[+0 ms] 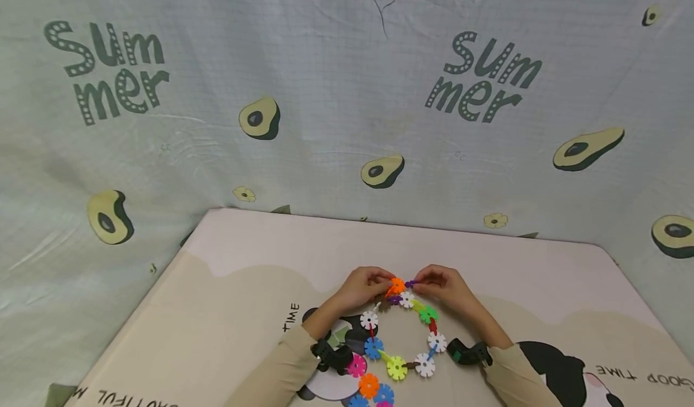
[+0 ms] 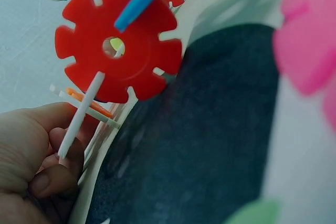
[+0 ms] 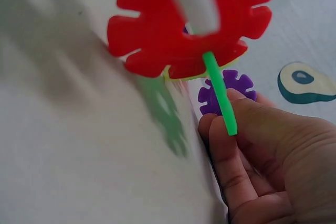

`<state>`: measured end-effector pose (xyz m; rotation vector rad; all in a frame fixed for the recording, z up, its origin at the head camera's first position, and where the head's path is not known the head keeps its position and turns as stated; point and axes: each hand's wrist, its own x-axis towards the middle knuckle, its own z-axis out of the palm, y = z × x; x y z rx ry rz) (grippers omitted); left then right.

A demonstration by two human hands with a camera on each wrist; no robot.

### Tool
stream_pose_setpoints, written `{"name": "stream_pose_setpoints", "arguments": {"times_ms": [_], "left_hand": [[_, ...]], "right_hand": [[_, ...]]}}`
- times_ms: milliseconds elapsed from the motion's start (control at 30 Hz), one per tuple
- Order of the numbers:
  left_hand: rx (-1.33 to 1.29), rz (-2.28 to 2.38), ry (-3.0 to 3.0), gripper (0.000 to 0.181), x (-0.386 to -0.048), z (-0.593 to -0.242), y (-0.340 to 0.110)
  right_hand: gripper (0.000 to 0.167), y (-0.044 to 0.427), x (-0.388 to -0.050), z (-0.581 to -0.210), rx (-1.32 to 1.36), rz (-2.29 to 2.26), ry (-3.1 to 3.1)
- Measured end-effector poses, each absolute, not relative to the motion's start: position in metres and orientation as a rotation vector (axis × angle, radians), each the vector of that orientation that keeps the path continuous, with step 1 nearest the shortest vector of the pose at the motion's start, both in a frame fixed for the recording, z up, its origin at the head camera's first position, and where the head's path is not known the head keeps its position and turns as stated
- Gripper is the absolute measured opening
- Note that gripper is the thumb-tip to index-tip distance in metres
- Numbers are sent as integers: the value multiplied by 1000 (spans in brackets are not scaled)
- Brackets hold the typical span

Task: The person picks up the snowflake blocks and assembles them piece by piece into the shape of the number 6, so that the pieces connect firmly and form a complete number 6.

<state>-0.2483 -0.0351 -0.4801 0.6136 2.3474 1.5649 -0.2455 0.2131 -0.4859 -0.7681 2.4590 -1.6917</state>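
A ring of linked notched plastic discs lies on the table, with a white disc [image 1: 369, 320], a green disc [image 1: 428, 314] and a yellow disc [image 1: 397, 369] among them. At the ring's far end my left hand [image 1: 360, 289] pinches an orange disc [image 1: 397, 286]. Close beside it, on the right, my right hand [image 1: 447, 286] holds a purple disc [image 3: 241, 85] by the edge between thumb and fingers. The purple disc appears edge-on in the head view, near the orange one; whether they touch is unclear. A red disc [image 2: 118, 43] looms large in the left wrist view.
Loose discs lie in front of the ring near my left forearm, including a pink disc [image 1: 356, 365], an orange disc [image 1: 369, 386] and a blue disc [image 1: 385, 393]. The table [image 1: 244, 310] has a printed cover, and a patterned cloth [image 1: 325, 94] hangs behind its far edge.
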Motion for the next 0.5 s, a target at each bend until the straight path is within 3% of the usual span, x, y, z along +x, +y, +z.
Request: {"name": "stream_pose_setpoints", "arguments": {"times_ms": [500], "left_hand": [[596, 1651, 2275, 24, -248, -479, -37]], "right_hand": [[9, 208, -246, -485, -832, -1709, 2421]]}}
